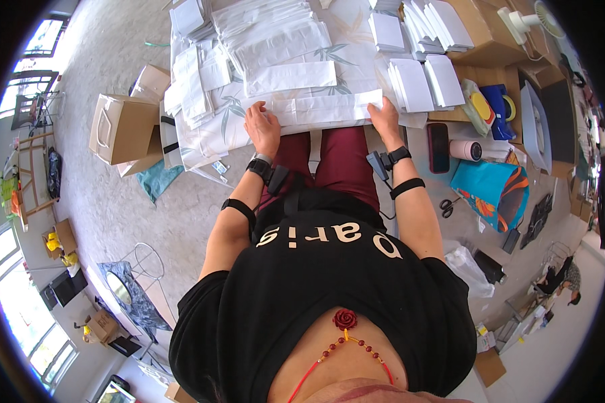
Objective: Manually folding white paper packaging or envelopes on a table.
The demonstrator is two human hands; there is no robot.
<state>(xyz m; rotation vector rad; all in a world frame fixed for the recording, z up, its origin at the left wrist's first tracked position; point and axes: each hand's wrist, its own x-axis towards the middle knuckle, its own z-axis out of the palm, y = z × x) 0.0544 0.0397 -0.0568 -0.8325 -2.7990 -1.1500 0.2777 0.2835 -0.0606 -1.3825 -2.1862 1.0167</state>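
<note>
A long white paper strip (323, 108), creased in places, lies flat along the near edge of the table, above my knees. My left hand (262, 127) is at its left end, fingers bent and closed on it. At the other end, my right hand (384, 122) grips the strip, the thumb on top and the other fingers partly hidden. Just beyond it lies another flat white strip (292, 77), the front one of a broad overlapping pile (275, 40). More loose strips (191, 84) overlap on the left side of the table.
Folded white paper stacks (410, 84) stand at the right. Beside them are a dark phone (438, 148), a pink cup (465, 150), scissors (448, 207) and a teal patterned bag (491, 191). A cardboard box (121, 129) sits left. Another person (571, 279) is far right.
</note>
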